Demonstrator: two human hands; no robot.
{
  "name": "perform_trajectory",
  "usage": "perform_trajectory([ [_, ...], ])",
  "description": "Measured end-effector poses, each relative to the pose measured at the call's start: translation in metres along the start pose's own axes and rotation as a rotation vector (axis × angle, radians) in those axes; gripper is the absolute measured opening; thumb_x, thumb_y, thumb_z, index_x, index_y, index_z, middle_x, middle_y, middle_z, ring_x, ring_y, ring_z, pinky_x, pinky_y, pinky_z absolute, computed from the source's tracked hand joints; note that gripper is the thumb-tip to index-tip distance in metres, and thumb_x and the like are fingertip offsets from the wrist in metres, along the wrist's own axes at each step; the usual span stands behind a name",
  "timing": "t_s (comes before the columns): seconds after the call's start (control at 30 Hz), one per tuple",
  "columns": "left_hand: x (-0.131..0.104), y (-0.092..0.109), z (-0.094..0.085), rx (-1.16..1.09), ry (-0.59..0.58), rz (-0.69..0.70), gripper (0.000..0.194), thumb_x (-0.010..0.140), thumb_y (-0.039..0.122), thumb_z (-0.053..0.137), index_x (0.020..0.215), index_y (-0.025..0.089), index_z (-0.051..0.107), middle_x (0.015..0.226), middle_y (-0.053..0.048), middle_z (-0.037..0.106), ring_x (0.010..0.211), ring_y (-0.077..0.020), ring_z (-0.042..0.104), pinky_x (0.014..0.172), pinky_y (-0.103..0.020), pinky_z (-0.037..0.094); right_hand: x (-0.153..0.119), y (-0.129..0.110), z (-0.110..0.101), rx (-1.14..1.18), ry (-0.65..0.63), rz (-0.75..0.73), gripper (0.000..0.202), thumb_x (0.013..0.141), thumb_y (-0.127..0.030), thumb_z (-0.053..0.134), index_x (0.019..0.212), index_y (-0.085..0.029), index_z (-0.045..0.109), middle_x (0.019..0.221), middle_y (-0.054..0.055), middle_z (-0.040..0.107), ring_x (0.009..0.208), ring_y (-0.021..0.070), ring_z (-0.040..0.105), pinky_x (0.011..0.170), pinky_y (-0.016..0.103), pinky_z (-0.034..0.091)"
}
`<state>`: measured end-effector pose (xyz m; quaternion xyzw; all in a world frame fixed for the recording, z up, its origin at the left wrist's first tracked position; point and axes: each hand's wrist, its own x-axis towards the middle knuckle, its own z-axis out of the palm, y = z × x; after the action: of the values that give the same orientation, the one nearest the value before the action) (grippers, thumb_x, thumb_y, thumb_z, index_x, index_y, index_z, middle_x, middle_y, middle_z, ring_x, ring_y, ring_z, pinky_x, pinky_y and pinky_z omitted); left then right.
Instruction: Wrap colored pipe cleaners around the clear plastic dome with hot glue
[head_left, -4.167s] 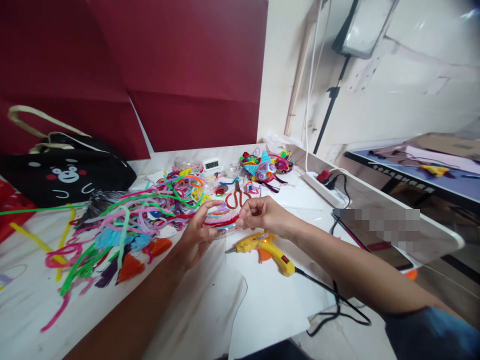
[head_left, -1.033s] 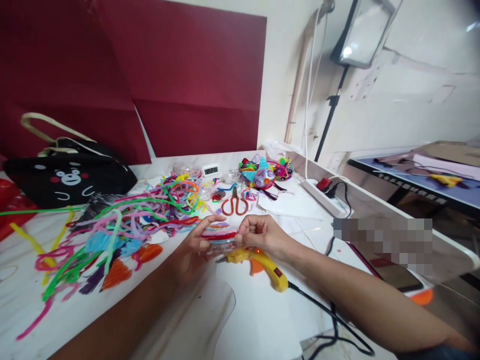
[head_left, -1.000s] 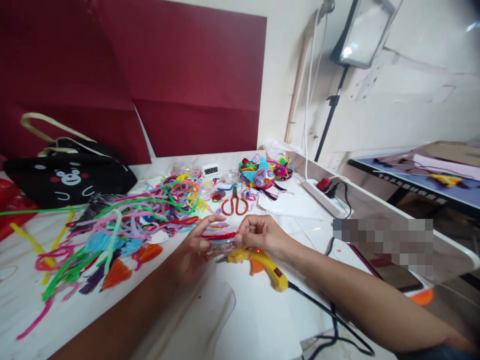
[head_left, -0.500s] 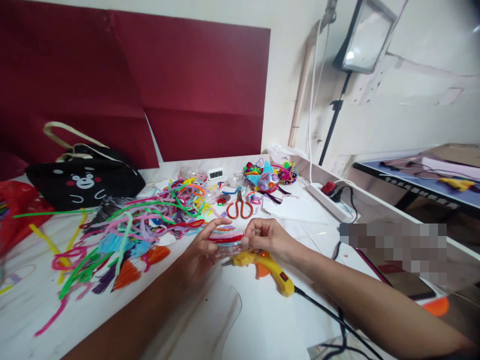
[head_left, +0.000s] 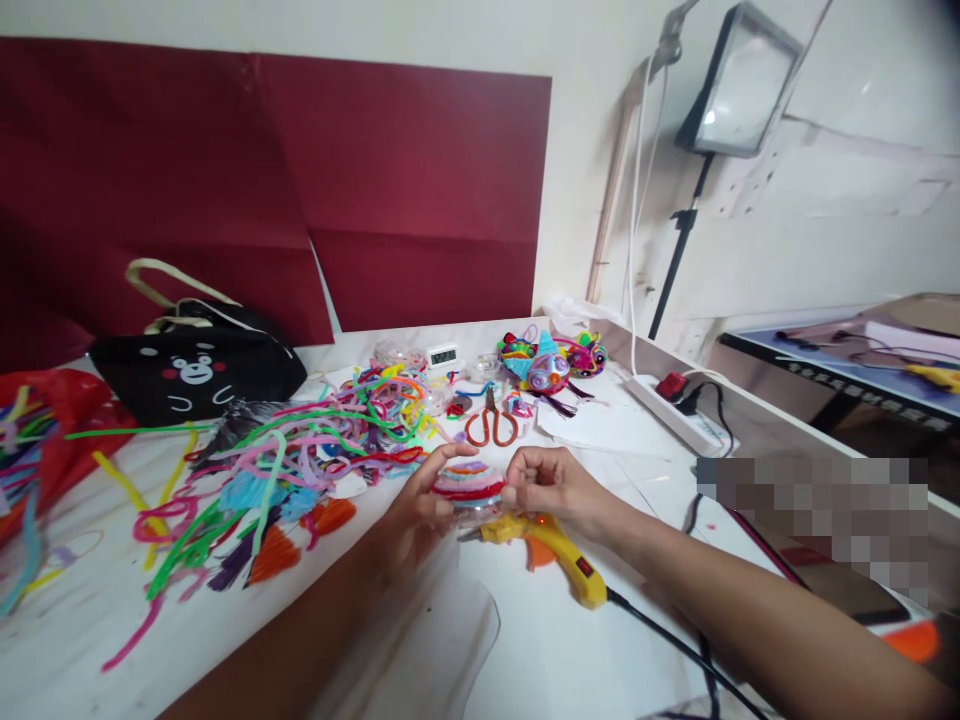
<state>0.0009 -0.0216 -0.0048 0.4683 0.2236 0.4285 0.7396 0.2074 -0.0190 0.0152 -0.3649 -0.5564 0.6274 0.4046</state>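
Glue gun (head_left: 581, 575): yellow, lying on the white table (head_left: 67, 660).
Striped piece (head_left: 471, 488): red, pink and purple bands over something clear, just beyond the glue gun's nozzle, between both hands.
Left hand (head_left: 427, 502): thumb and forefinger curved around the piece's left end, holding it.
Right hand (head_left: 549, 490): fingers narrowed in a pinch at its right end, apparently gripping; the exact contact is unclear.
Scissors (head_left: 491, 404): beyond the glue gun.
Pipe cleaners (head_left: 311, 435): heaped left of the glue gun.
Power strip (head_left: 679, 416): beyond the glue gun, rightward.

Maroon sheets (head_left: 420, 180) on white wall (head_left: 592, 60)
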Motion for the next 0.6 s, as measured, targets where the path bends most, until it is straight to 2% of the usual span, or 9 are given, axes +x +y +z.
perform_trajectory([
  [0.23,-0.0029,0.0051,0.0036,0.001,-0.037,0.007,0.059,0.067,0.022,0.068,0.123,0.024,0.05,0.102,-0.006,0.072,0.09,-0.0223,0.069,0.083,-0.033,0.051,-0.0009,-0.0007,0.0023,0.026,-0.008,0.006,0.041,0.049,-0.037,0.09,0.061,-0.016,0.057,0.048,-0.006,0.056,0.043,0.0061,0.046,0.045,0.019,0.036],
  [0.5,0.0,0.0008,0.0034,-0.011,-0.003,0.0,0.058,0.066,0.016,0.063,0.122,0.022,0.048,0.103,-0.006,0.074,0.089,-0.0219,0.071,0.081,-0.031,0.051,-0.0013,0.0003,0.0019,0.013,0.013,0.007,0.041,0.053,-0.041,0.088,0.064,-0.016,0.057,0.051,-0.005,0.058,0.044,0.006,0.047,0.046,0.019,0.037],
  [0.6,-0.0002,0.0021,0.0071,-0.025,-0.006,0.0,0.056,0.069,0.018,0.061,0.123,0.019,0.045,0.098,-0.007,0.075,0.092,-0.0247,0.071,0.092,-0.04,0.047,-0.0018,-0.0012,0.0009,-0.005,0.027,-0.006,0.04,0.054,-0.04,0.087,0.064,-0.016,0.057,0.052,-0.005,0.06,0.044,0.0066,0.049,0.046,0.019,0.038],
])
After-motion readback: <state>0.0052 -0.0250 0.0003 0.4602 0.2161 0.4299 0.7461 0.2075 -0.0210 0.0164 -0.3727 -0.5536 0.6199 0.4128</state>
